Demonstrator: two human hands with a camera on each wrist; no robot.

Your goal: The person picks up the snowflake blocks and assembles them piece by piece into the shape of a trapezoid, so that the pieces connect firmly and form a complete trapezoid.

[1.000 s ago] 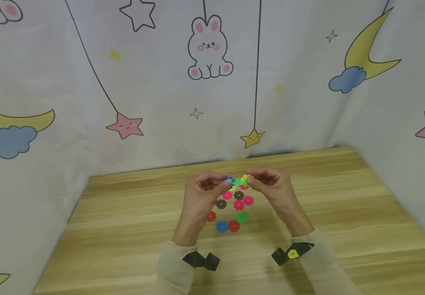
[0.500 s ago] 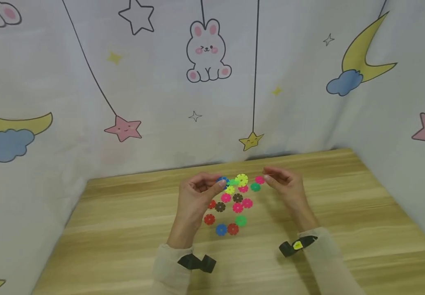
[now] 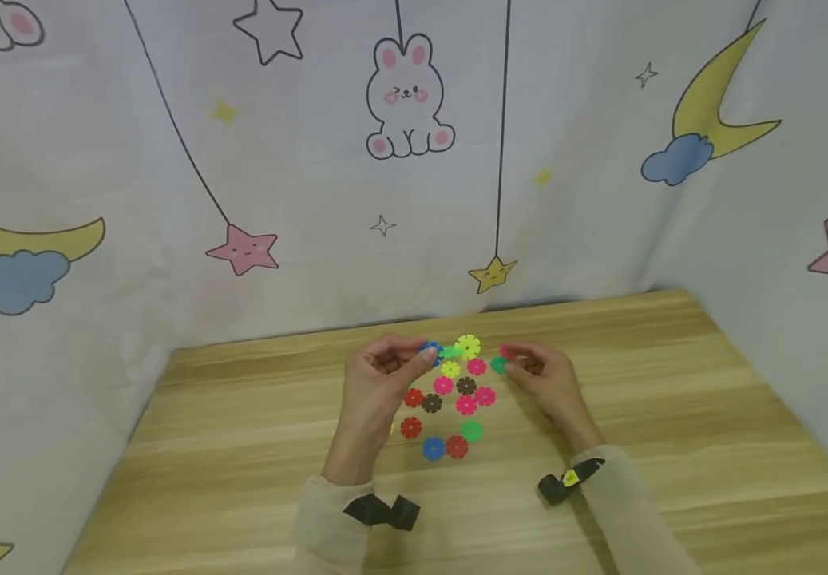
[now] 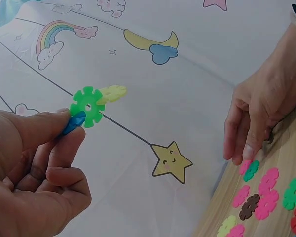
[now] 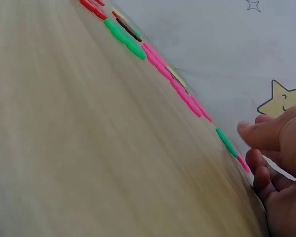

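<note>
My left hand (image 3: 378, 383) pinches a blue notched snowflake disc (image 4: 74, 122) between thumb and index finger, above the table. Slotted into it is a bright green disc (image 4: 79, 105), and a yellow disc (image 4: 114, 93) sticks out from the green one's far side. My right hand (image 3: 550, 387) is low at the right of the loose discs, its fingertips right at a pink disc (image 5: 243, 164) and a darker green disc (image 3: 497, 365) that lie side by side on the wood. Part of that pink disc is hidden behind the fingers in the head view.
Several loose discs lie on the wooden table (image 3: 241, 463) between the hands, among them a brown disc (image 3: 431, 403), a red disc (image 3: 410, 427) and a blue disc (image 3: 433, 449). A white printed curtain (image 3: 313, 184) hangs behind the table's back edge.
My right hand has let go of the yellow disc on the joined piece, moved right, then down to the pink and darker green discs. The left hand has shifted slightly left, still holding the piece.
</note>
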